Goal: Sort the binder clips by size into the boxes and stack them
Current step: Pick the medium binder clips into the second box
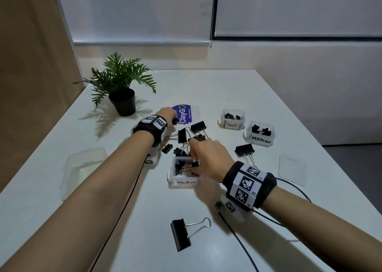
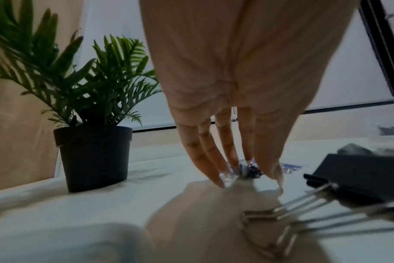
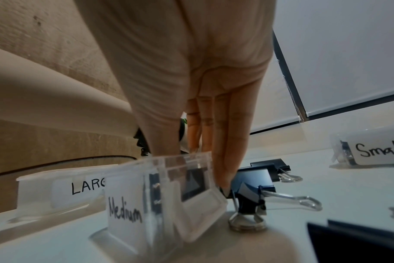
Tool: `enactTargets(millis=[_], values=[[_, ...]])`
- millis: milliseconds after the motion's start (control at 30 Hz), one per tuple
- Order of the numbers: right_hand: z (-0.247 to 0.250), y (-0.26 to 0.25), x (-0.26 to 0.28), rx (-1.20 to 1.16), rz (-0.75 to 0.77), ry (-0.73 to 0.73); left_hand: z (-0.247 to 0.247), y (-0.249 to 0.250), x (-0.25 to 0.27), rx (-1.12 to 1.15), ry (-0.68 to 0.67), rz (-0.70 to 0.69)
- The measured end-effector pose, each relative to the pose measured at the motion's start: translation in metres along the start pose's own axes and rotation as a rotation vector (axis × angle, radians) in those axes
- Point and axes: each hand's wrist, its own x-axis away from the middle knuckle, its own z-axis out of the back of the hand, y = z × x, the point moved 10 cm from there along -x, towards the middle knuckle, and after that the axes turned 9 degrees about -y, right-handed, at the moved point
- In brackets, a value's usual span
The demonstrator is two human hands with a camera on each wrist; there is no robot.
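Note:
My left hand (image 1: 168,116) reaches to the far side of a pile of black binder clips (image 1: 187,134). Its fingertips (image 2: 218,179) and thumb pinch a small clip (image 2: 251,171) on the table. My right hand (image 1: 206,156) hangs over the far rim of the near "Medium" box (image 1: 183,182), which holds several clips. Its index fingertip (image 3: 223,186) sits on a medium clip (image 3: 250,194) just outside the box wall, and the thumb drops behind that wall. Farther right stand the "Small" box (image 1: 231,118) and a second "Medium" box (image 1: 259,135), each holding clips. An empty "Large" box (image 1: 84,168) sits at the left.
One large clip (image 1: 182,233) lies near the front edge and another (image 1: 245,148) lies right of my right hand. A clear lid (image 1: 292,170) rests at the right. A potted plant (image 1: 122,90) stands at the back left beside a purple ClayGo label (image 1: 184,113). Wrist cables trail over the table.

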Motion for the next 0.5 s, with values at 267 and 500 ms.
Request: enactTargets(millis=[267,500], values=[[0.0002,-0.0008,0.0012,-0.030,0.012,0.001,0.0059,-0.0090,0.0005,0.142,0.063,0.018],[-0.0024,0.0000,-0.0003,-0.014,0.013,0.001,0.0052,-0.0054,0.0066,0.151,0.059,0.012]])
